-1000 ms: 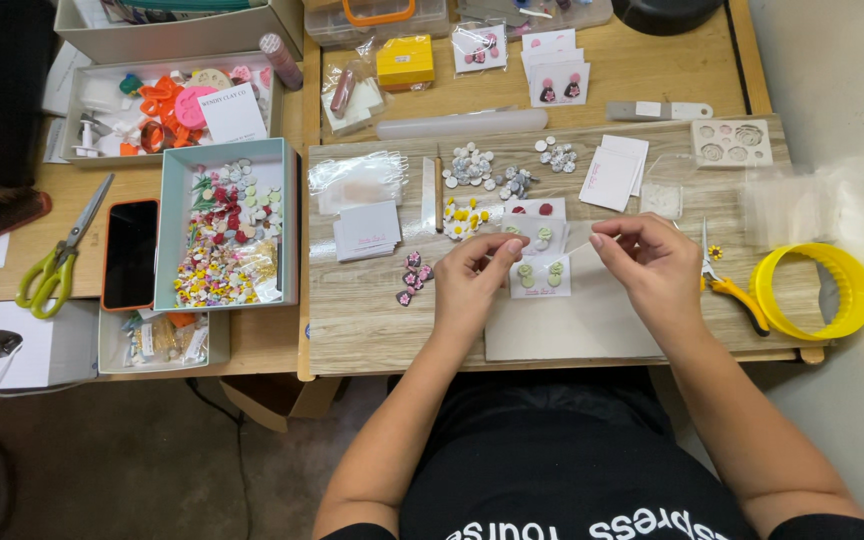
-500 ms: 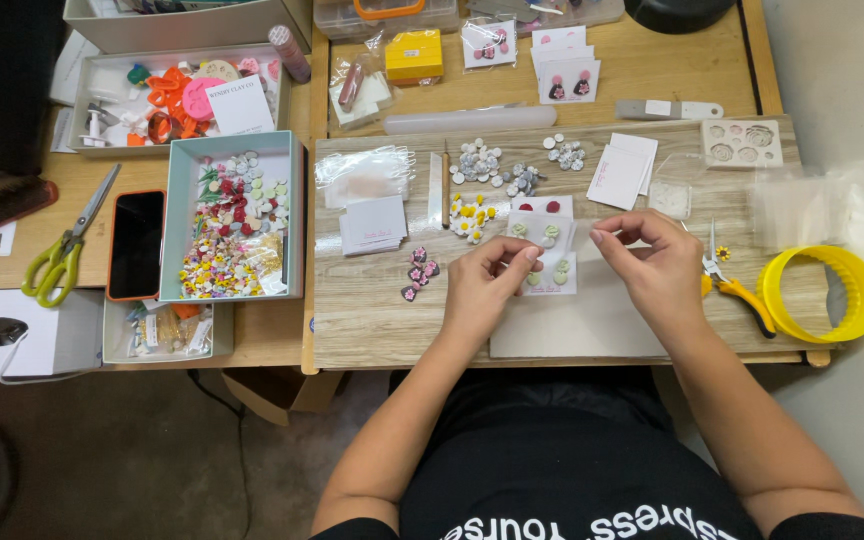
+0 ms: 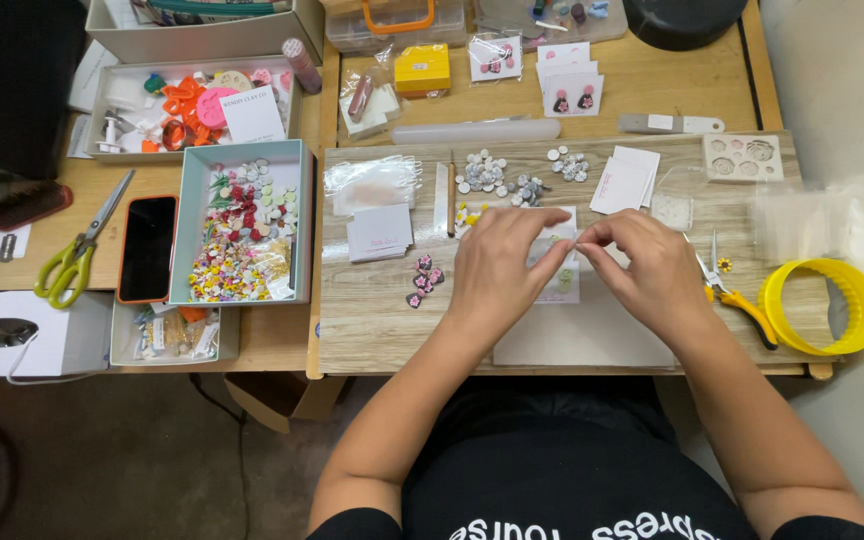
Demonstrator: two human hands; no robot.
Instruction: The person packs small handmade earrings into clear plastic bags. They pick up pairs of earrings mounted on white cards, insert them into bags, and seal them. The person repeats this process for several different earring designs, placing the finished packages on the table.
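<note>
My left hand [image 3: 500,268] and my right hand [image 3: 647,270] meet fingertip to fingertip over a small white card [image 3: 559,285] that lies on the wooden board [image 3: 372,320]. Both pinch something tiny between thumb and forefinger; the piece itself is too small to make out. The hands cover most of the card. A few pink and dark clay pieces [image 3: 424,280] lie just left of my left hand. Small white and grey round pieces [image 3: 487,175] sit in heaps beyond my fingers.
A tray of colourful beads [image 3: 242,225], a phone [image 3: 146,248] and green scissors [image 3: 77,258] lie to the left. Yellow-handled pliers [image 3: 737,300] and a yellow ring cutter [image 3: 822,305] are at the right. White cards [image 3: 380,232], plastic bags and storage boxes fill the back.
Both hands have drawn closer together over the card, so that the fingertips now touch; before, they were a little apart.
</note>
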